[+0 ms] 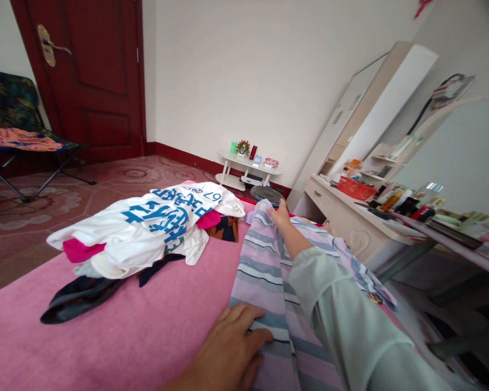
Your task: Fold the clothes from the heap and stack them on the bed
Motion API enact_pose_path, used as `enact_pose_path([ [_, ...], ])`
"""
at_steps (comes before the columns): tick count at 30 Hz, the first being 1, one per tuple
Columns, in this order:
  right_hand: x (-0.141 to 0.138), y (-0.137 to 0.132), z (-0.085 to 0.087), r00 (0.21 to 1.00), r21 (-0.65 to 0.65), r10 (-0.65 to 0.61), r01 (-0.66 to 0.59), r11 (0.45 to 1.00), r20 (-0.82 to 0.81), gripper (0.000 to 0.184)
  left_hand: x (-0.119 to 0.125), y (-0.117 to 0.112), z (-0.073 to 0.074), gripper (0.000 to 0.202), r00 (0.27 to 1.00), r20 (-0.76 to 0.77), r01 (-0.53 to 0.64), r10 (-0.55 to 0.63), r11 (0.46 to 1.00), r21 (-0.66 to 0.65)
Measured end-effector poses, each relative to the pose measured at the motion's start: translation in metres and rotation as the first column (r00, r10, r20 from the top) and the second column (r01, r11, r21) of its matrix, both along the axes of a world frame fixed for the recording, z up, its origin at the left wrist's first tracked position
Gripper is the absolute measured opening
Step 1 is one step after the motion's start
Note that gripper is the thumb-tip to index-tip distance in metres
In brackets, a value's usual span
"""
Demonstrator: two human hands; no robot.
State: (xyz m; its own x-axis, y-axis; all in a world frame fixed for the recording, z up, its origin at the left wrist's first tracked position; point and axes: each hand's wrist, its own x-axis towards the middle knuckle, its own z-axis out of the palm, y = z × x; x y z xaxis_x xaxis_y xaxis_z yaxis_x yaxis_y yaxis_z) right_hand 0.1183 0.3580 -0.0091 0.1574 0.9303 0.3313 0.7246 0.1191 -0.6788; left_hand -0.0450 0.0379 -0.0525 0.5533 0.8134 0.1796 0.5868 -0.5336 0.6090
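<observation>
A lilac, grey and white striped garment (264, 260) lies lengthwise on the pink bed cover (146, 336), one long section folded over beside the rest. My left hand (238, 336) rests on its near left edge, fingers spread and slightly bent on the cloth. Stretched forward in a pale green sleeve, my right hand (282, 217) is closed on the garment's far end, the thumb toward the left; its fingertips are partly hidden. Left of the garment, a white T-shirt (163, 217) with blue lettering lies crumpled over other dark and bright pink clothes.
A dressing table (342, 206) with a red basket (355, 188) and several bottles stands along the right. Beyond the bed are a low white shelf (248, 163) and a round dark object (267, 194). A folding chair (20, 130) stands by the red door (93, 70).
</observation>
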Motion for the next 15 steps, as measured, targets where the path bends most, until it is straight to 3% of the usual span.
enact_pose_path([
  [4,0.027,-0.026,-0.008,0.970,-0.007,-0.159,0.163,0.987,0.183,0.050,0.000,0.000,0.003,0.047,0.999,-0.020,0.048,-0.048,0.999,0.013],
  [7,0.049,-0.043,-0.015,0.888,-0.023,-0.273,0.303,0.953,0.370,0.053,0.000,0.000,0.005,0.047,0.997,-0.028,0.075,-0.074,0.997,0.018],
  [10,0.063,-0.048,-0.017,0.812,-0.097,-0.226,0.327,0.940,0.538,0.050,0.001,-0.001,0.006,0.047,0.996,-0.038,0.084,-0.084,0.996,0.010],
  [13,0.068,-0.043,-0.014,0.808,-0.127,-0.160,0.277,0.952,0.567,0.024,0.001,-0.002,0.007,0.047,0.994,-0.052,0.095,-0.095,0.995,0.000],
  [15,0.072,-0.041,-0.009,0.795,-0.088,-0.183,0.284,0.955,0.578,0.019,0.001,-0.002,0.006,0.047,0.993,-0.050,0.104,-0.104,0.995,0.005],
])
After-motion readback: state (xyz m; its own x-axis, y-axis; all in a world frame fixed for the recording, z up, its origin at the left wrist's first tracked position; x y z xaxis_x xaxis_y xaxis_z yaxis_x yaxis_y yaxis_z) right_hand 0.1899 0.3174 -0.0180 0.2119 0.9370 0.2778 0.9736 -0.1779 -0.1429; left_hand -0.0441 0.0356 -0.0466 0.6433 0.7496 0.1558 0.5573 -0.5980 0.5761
